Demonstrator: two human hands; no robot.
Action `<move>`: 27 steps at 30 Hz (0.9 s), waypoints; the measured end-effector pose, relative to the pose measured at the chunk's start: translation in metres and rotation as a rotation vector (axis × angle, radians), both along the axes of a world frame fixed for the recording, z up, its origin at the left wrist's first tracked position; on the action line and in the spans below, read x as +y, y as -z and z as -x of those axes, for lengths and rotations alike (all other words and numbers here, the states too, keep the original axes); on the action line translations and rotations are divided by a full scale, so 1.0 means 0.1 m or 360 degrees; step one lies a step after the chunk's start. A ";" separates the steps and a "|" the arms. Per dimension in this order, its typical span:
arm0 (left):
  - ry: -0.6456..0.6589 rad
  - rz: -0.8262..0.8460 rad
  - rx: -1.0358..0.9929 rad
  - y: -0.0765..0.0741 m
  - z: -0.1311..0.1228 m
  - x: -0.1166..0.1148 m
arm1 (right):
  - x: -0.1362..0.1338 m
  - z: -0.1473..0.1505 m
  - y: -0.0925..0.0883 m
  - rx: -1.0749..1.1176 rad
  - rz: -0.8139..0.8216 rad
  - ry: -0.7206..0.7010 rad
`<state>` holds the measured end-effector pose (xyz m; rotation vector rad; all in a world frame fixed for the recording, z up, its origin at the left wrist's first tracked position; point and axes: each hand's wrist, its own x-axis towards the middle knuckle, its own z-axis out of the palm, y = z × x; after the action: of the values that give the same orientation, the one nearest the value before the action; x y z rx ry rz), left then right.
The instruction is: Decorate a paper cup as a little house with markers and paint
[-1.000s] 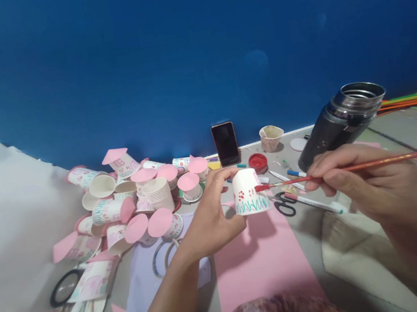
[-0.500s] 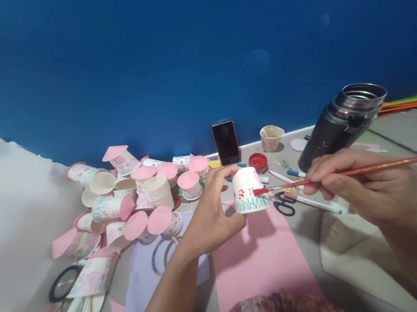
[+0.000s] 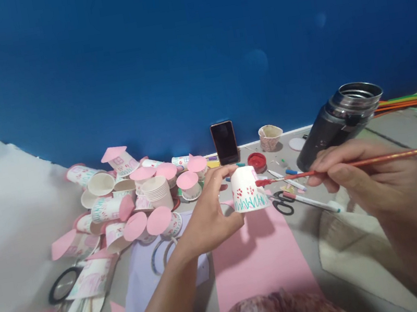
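Note:
My left hand [image 3: 216,205] grips an upturned white paper cup [image 3: 243,184] by its left side, above a pink paper sheet [image 3: 258,269]. Green grass strokes run round the cup's lower edge, with red dabs above them and a bit of pink at the right. Between the thumb and fingers of my right hand [image 3: 378,179] is a red-handled paintbrush [image 3: 337,167]. Its red-loaded tip lies at the cup's right side; whether it touches the surface I cannot tell. A small pot of red paint [image 3: 257,162] stands behind the cup.
Decorated cups with pink paper roofs [image 3: 159,220] crowd the left, beside stacked cups [image 3: 158,193]. A phone [image 3: 225,143] leans on the blue wall. An open dark flask [image 3: 335,117] stands behind my right hand. Scissors [image 3: 282,203] and markers [image 3: 313,201] lie right of the cup.
The brush and my right hand have shifted slightly right and up, away from the red dabs. More red dabs show on the cup's front. My left hand still holds the cup.

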<state>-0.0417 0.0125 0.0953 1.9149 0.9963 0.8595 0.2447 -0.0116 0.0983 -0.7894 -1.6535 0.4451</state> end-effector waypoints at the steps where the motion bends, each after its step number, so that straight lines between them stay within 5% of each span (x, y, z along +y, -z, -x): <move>1: -0.0001 0.0001 -0.0008 0.00 0.00 0.00 | 0.00 0.00 0.00 0.0001 0.0004 0.0014; 27: 0.0000 -0.0125 0.0140 -0.05 -0.02 -0.02 | 0.00 -0.01 -0.01 -0.0031 0.0018 -0.0027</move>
<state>-0.0392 0.0104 0.1005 2.0343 1.0283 0.8317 0.2457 -0.0116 0.0994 -0.7908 -1.6780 0.4601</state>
